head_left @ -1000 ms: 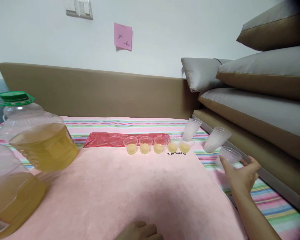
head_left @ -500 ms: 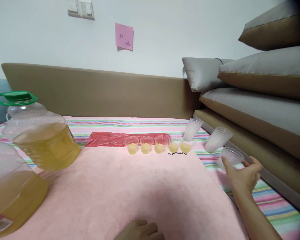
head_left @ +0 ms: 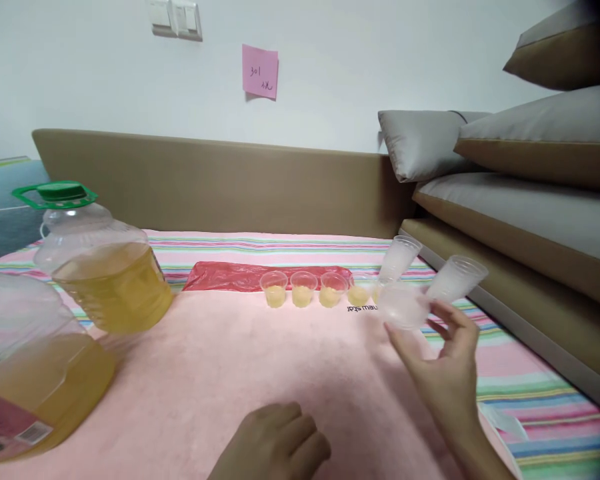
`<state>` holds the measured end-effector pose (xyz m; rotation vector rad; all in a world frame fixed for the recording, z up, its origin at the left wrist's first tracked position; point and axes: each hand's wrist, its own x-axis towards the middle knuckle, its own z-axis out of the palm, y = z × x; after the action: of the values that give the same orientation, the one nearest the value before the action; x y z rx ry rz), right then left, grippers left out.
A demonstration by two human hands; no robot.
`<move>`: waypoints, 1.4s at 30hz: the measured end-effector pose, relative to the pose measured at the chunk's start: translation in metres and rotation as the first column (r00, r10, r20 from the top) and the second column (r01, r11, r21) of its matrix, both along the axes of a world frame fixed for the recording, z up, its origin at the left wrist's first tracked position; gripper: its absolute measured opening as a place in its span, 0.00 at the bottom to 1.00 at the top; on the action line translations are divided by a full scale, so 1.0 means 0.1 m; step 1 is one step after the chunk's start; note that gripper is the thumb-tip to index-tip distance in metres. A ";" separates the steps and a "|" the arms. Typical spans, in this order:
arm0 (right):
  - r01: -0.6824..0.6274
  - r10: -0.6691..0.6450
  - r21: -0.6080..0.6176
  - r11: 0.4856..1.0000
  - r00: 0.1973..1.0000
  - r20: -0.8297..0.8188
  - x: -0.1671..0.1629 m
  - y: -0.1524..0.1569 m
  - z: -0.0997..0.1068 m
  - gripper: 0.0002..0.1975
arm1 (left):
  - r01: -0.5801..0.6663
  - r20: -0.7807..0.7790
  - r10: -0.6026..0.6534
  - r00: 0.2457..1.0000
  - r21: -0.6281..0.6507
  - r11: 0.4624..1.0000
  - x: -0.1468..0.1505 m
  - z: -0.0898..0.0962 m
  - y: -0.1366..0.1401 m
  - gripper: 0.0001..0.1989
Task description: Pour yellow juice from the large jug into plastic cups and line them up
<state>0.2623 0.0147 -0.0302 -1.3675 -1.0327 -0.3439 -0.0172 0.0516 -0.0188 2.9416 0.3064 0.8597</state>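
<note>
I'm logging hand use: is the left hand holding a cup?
No, the right hand grips a clear cup, while the left hand is apart from it, above the towel.

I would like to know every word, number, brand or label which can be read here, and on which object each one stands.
"301": handwritten on the square pink paper note on the white wall; characters below unclear.
"newstar": upside down on the pink fabric mat.
Too small to read: print on the dark-pink label with white barcode on the nearer clear plastic bottle.
</note>
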 end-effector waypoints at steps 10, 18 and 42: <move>-0.427 0.443 -0.120 0.896 0.876 0.189 -0.92 -0.13 0.02 0.23 | -0.304 0.208 0.420 0.883 -0.428 0.851 -0.24 0.21 0.06 0.21; -0.464 0.482 -0.132 0.876 0.839 0.251 -0.99 -0.13 -0.04 0.20 | -0.305 0.253 0.422 0.871 -0.396 0.866 -0.21 0.17 0.10 0.30; -0.475 0.510 -0.188 0.860 0.775 0.374 -1.01 -0.15 -0.06 0.15 | -0.294 0.187 0.400 0.897 -0.423 0.857 -0.22 0.13 0.07 0.31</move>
<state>0.1609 -0.0005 -0.0364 -1.0558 -1.7347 -0.1950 -0.0391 0.0588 -0.0058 2.4004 0.9013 1.0784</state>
